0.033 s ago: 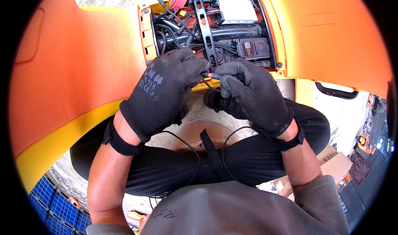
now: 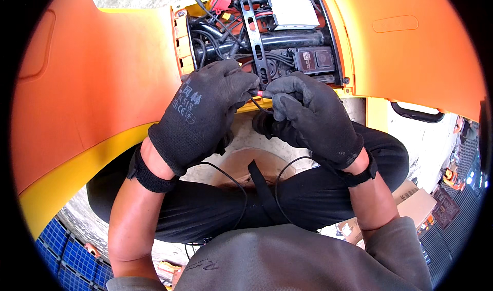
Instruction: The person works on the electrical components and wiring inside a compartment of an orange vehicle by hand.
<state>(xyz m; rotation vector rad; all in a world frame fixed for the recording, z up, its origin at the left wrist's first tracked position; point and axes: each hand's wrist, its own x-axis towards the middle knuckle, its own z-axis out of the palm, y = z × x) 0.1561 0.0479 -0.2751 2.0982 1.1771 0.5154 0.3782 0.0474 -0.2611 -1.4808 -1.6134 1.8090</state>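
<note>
Both my hands wear black work gloves and meet at the near edge of an open bay in an orange vehicle body. Between them runs a black cable with a red band (image 2: 261,93). My left hand (image 2: 205,111) pinches the cable on one side of the band, its fingertips partly hidden behind the knuckles. From the other side, my right hand (image 2: 310,114) grips it between thumb and fingers. A loop of the cable hangs just below the band. Beyond my fingers, a slotted black metal bracket (image 2: 253,37) crosses the bay.
A silver box (image 2: 294,14) and a square black module (image 2: 314,60) sit inside the bay among cables and a red connector (image 2: 222,3). Orange panels (image 2: 97,85) flank it. A cardboard box (image 2: 413,209) lies at the right, blue crates (image 2: 77,257) at lower left.
</note>
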